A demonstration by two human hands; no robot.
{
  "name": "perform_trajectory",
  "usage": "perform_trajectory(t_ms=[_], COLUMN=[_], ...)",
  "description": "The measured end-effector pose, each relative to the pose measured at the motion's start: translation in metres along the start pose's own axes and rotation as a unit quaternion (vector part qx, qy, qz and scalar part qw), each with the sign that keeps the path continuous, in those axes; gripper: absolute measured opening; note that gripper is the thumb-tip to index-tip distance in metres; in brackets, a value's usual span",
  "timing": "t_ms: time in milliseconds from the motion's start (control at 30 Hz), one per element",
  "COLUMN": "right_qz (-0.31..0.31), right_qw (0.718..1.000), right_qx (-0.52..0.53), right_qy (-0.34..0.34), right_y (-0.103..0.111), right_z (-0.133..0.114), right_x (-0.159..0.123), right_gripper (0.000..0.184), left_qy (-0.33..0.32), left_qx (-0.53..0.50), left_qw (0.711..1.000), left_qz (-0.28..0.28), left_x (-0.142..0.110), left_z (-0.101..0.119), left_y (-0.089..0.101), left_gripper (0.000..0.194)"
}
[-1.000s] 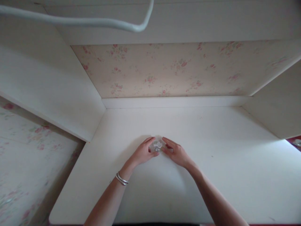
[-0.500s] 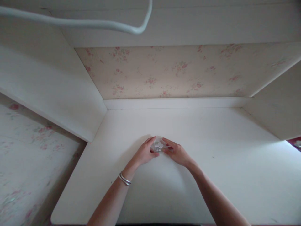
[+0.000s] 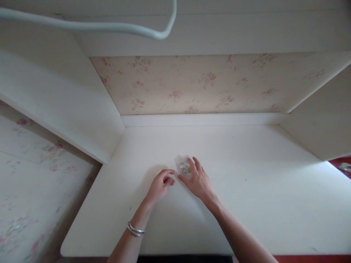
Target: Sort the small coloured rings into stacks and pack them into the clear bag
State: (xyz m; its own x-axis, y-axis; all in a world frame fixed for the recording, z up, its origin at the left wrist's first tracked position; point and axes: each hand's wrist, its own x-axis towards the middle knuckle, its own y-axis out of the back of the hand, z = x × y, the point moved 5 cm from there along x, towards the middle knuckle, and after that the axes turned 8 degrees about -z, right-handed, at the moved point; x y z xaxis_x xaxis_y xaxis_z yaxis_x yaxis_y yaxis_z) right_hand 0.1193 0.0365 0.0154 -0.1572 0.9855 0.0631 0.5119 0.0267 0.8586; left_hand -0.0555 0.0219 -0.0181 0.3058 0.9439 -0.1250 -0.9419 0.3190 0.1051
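A small clear plastic packet (image 3: 183,165) with little white, dark and yellowish bits inside lies on the white desk top (image 3: 246,212). I cannot make out what the bits are. My right hand (image 3: 197,180) spans its right side, with the thumb at the lower edge and the fingers over the upper right. Just left of the packet is my left hand (image 3: 161,185), apart from it, its fingers loosely bent and nothing between them. A silver bangle (image 3: 135,231) circles the left wrist.
White side panels (image 3: 90,120) enclose the desk left and right, and floral wallpaper (image 3: 175,84) covers the back. Across the upper left hangs a thick white cable or tube (image 3: 109,27). Something red (image 3: 340,164) shows beyond the right edge.
My left hand has let go of the packet and drawn back to the lower left. The right hand has shifted slightly left and stays at the packet, which now shows more.
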Motion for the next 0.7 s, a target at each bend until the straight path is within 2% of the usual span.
perform_trajectory(t_ms=[167,300,400,533,700], right_qz=[0.007,0.077,0.134,0.197,0.206], right_qw=[1.000,0.996,0.989,0.977,0.971], right_qx=[-0.018,0.024,0.047,0.025,-0.014], right_qy=[-0.016,-0.025,-0.043,-0.074,-0.120], right_y=[-0.005,0.011,0.035,0.073,0.109], right_z=[0.000,0.027,0.066,0.133,0.208], right_x=[0.003,0.001,-0.002,-0.007,-0.012], right_gripper=[0.065,0.069,0.074,0.076,0.079], left_qy=[-0.048,-0.053,-0.049,-0.045,-0.037], left_qx=[0.013,0.031,0.033,0.021,0.061], left_qw=[0.997,0.994,0.993,0.993,0.994], left_qz=[-0.066,-0.092,-0.105,-0.105,-0.087], left_x=[-0.007,-0.010,-0.011,-0.014,-0.016], left_z=[0.000,-0.003,-0.004,-0.002,0.005], left_y=[-0.015,-0.018,-0.019,-0.020,-0.019], left_gripper=[0.025,0.035,0.044,0.043,0.028])
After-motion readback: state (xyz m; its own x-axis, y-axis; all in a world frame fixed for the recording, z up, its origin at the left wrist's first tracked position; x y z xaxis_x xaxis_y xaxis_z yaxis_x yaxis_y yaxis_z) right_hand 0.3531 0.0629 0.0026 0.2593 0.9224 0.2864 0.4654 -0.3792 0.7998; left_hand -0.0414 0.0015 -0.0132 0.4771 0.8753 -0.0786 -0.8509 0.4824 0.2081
